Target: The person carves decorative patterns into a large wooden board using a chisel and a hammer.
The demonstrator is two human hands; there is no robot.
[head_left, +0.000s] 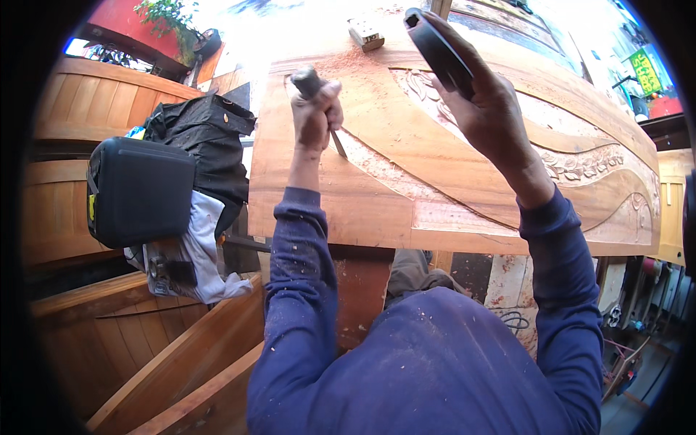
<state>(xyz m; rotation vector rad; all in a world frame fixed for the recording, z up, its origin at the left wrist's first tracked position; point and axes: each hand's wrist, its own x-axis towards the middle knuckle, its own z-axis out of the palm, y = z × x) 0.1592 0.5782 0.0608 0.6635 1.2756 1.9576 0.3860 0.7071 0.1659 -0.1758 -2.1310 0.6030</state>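
Note:
My left hand (pixel 315 116) is closed round the handle of a chisel (pixel 338 146), whose blade angles down to the carved wooden panel (pixel 304 210) at a pale, chipped groove. Raised at the upper right, my right hand (pixel 489 123) grips a long, dark, rounded striking tool (pixel 438 51), holding it above the panel. Carved leaves (pixel 580 163) and curving recessed bands run across the panel, with wood shavings (pixel 355 58) scattered toward its far edge.
A black case (pixel 141 190), dark bag (pixel 196 127) and pale cloth (pixel 203 261) are at the left beside wooden panels (pixel 116 101). A small block (pixel 365 35) lies near the far edge. A red planter (pixel 145 22) stands back left; tools and rods crowd the lower right.

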